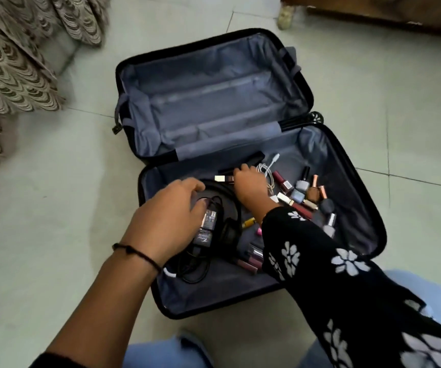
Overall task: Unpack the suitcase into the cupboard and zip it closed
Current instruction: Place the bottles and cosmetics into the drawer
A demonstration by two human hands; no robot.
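1. The black hard-shell suitcase with grey lining (352, 187) lies open on the pale tiled floor (54, 208).
2. In its near half, the left hand (171, 216) curls round a black power adapter (210, 217), beside black headphones (230, 229).
3. The right hand (250, 187) has its fingers bent down near a white cable (267, 168); I cannot tell what it pinches.
4. Nail-polish bottles (301, 185) lie to the right.
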